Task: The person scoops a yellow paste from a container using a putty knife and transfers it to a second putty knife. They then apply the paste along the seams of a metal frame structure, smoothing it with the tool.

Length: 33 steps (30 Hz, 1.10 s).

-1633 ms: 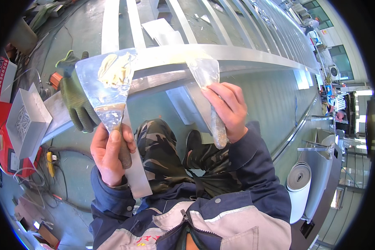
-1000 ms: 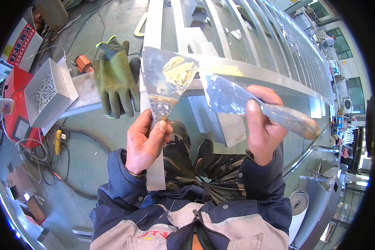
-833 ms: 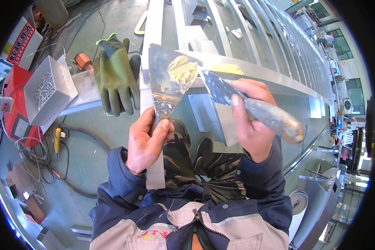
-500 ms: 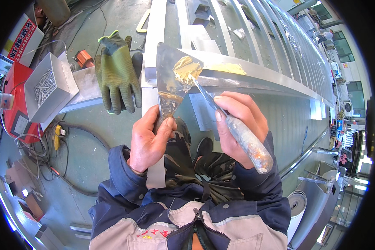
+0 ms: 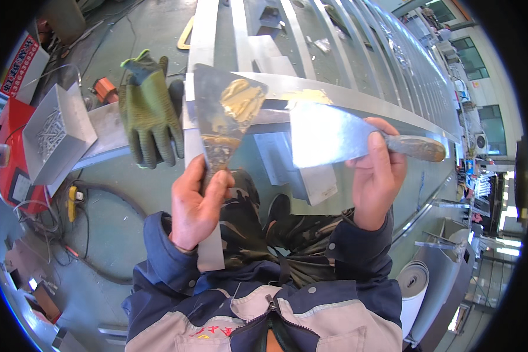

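My left hand (image 5: 197,202) is closed round the handle of a wide putty knife (image 5: 211,120), its blade pointing up and away from me. A lump of yellow putty (image 5: 243,101) sits on that blade, with brownish residue lower down. My right hand (image 5: 378,170) grips a second putty knife (image 5: 322,136); its bright blade lies flat to my view and points left, its worn handle to the right. The two blades are apart. Just beyond them, a smear of yellow putty (image 5: 307,95) lies on the rail of a metal frame (image 5: 358,104).
Green work gloves (image 5: 151,111) lie on the metal to the left. Beside them are an orange tool part (image 5: 105,90) and a grey box of screws (image 5: 70,138) on a red machine (image 5: 12,158). Cables cross the floor at left. A white roll (image 5: 414,281) stands at lower right.
The right putty knife has come off the putty on the left blade, moved right, and turned so its blade shows flat. The whole view has shifted slightly, moving the surroundings left.
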Motion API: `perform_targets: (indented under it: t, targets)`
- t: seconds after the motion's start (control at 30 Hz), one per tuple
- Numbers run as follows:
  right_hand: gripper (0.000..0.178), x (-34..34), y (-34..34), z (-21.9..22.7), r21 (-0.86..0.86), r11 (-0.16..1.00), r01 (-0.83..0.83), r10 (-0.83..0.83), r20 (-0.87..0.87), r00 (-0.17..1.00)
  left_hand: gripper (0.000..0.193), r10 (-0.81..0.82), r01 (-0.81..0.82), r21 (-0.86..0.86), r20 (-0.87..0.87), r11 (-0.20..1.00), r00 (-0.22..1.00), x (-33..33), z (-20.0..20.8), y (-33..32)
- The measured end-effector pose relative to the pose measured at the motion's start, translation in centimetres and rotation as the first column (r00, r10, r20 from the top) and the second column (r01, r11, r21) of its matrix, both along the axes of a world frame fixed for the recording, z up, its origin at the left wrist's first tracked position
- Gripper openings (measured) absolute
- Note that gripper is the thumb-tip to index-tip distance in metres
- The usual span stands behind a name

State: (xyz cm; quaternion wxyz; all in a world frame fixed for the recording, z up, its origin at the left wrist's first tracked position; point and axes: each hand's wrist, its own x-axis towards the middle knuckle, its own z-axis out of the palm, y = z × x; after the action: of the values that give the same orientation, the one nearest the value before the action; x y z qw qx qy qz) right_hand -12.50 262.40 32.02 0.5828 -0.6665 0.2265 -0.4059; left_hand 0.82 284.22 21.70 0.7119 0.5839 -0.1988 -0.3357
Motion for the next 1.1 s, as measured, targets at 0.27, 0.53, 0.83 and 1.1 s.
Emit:
perform_targets:
  t: [0.27, 0.53, 0.83, 1.1]
  targets:
    - [0.029, -1.4, -3.4, 0.1, -0.9, 0.431, -0.066, -0.279, -0.202, 0.939, 0.029, 0.023, -0.039, -0.132, -0.117, 0.991, 0.993, -0.1, -0.3, 0.3]
    - [0.051, -0.5, -1.4, -2.8, -0.939, 0.287, -0.188, -0.304, -0.275, 0.912, 0.027, 0.025, -0.038, -0.135, -0.097, 0.99, 0.995, -0.2, -0.1, 0.3]
    - [0.054, 0.0, -1.3, -4.2, -0.939, 0.272, -0.209, -0.357, -0.3, 0.885, 0.024, 0.014, -0.021, -0.133, -0.059, 0.991, 0.998, 0.1, 0.1, 0.4]
    - [0.053, 0.5, 0.0, -4.9, -0.933, 0.288, -0.214, -0.332, -0.307, 0.892, 0.024, 0.018, -0.028, -0.145, -0.07, 0.989, 0.997, 0.0, 0.0, 0.4]
